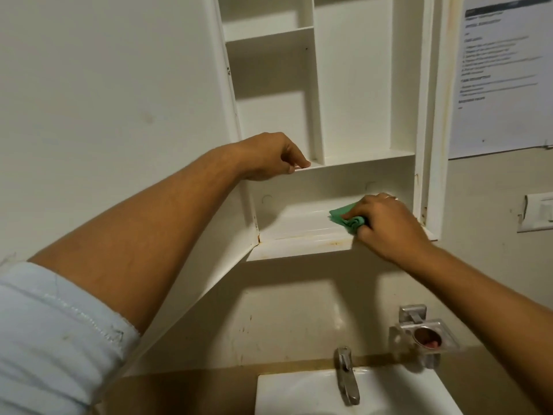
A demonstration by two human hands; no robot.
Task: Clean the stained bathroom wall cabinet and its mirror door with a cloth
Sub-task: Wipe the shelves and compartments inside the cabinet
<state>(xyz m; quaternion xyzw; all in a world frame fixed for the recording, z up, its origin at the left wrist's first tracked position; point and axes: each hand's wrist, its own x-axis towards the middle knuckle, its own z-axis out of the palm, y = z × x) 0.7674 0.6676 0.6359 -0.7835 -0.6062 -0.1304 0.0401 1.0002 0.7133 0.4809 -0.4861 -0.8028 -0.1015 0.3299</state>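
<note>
The white wall cabinet [353, 94] stands open and empty, with shelves and an upright divider inside. Its door [119, 100] is swung out to the left, showing only its white back; the mirror side is hidden. My left hand [269, 157] grips the front edge of the middle shelf at its left end. My right hand [386, 223] holds a crumpled green cloth [347, 218] pressed on the bottom shelf near its right end. Brown stains run along the bottom shelf's front lip [305, 242] and in its left corner.
Below the cabinet is a white sink [389, 390] with a chrome tap [347, 375]. A metal holder [422, 333] is fixed to the wall on the right. A printed paper sheet [502, 73] hangs at upper right, with a wall switch [538, 212] beneath it.
</note>
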